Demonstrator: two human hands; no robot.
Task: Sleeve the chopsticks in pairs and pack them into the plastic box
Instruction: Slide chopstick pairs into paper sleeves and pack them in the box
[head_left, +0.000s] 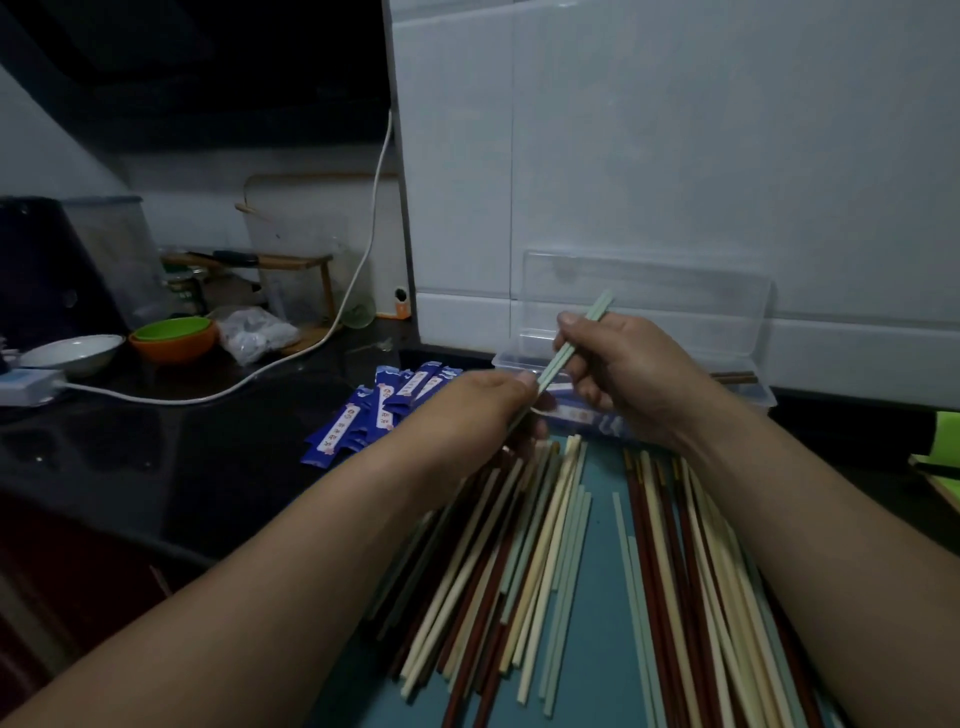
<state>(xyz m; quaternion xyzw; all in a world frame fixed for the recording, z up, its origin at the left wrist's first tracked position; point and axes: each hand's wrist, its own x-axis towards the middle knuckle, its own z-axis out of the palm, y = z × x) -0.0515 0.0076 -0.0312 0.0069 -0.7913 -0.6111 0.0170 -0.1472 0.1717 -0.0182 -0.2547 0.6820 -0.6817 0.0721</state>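
Observation:
A pale green chopstick pair (569, 349) slants up and to the right above the counter. My right hand (628, 369) pinches its upper part and my left hand (483, 410) pinches its lower end. Behind the hands stands the clear plastic box (748, 387) with its lid raised against the wall; a sleeved pair and a brown chopstick lie inside. Blue paper sleeves (379, 410) lie in a pile to the left of the box. Several loose cream, green and dark red chopsticks (561, 545) are spread on a blue mat (605, 597) under my forearms.
A white cable (260, 374) runs across the black counter (182, 457) to a white adapter (28, 387). A white bowl (72, 353), stacked green and orange bowls (174, 338) and a plastic bag (257, 332) stand at the back left. A white tiled wall (675, 156) rises behind the box.

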